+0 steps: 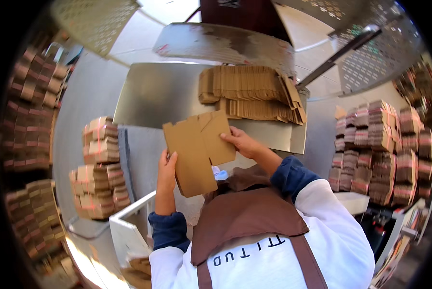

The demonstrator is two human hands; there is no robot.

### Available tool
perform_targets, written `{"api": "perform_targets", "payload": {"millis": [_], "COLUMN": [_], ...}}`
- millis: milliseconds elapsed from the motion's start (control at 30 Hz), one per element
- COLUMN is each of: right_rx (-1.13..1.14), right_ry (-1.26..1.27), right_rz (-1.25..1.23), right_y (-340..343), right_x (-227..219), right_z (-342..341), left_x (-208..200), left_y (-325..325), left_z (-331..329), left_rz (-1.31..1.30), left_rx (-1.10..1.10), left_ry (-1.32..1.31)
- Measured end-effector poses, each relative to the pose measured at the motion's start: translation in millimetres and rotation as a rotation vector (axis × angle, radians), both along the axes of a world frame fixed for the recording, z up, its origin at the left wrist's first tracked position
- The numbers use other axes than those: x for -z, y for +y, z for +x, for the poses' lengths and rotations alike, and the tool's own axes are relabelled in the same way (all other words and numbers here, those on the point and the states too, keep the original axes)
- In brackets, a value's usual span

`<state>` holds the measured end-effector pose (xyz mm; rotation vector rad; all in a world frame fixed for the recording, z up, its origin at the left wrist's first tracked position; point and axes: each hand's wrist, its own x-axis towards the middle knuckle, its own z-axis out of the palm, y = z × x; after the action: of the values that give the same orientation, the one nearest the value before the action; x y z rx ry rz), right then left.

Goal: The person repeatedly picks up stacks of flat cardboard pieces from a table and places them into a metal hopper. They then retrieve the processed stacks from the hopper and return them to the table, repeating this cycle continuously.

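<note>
Between my two hands I hold a flat brown cardboard box blank [192,151], tilted in front of my apron. My left hand [166,168] grips its left edge, thumb on top. At the upper right edge, my right hand [240,141] pinches it with the thumb over the face. The fingers beneath are mostly hidden. Beyond it, on a metal table [153,94], stand packed rows of similar cardboard blanks [247,83], with a few leaning over at the right end.
Strapped cardboard bundles [98,188] are stacked at the left, and more bundles [384,130] at the right. A perforated guard [370,53] on a metal bar rises at the far right. A white frame [129,231] stands by my left elbow.
</note>
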<state>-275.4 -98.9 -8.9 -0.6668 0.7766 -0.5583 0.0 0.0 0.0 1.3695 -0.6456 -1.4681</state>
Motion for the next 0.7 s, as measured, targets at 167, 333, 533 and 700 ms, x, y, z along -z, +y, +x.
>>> {"api": "perform_targets", "payload": {"millis": [167,333,533,700], "right_rx": [0.254,0.407,0.407,0.172], "right_ry": [0.159,0.904,1.636,1.804], "right_rz": [-0.248,-0.73,-1.02,-0.873], "right_y": [-18,-64,-115,-172], "right_x": [-33,-114,-154,-58], "right_z": [-5,-140,-256,-274], "left_x": [-14,7,50,133], "left_y": [-72,-148,-223,-300], "left_z": [-5,-89,-122,-61], "left_rz": [0.031,0.077,-0.039,0.019], "left_rx": [0.162,0.281,0.137,-0.005], "left_ry": [0.166,0.103,-0.253,-0.762]}}
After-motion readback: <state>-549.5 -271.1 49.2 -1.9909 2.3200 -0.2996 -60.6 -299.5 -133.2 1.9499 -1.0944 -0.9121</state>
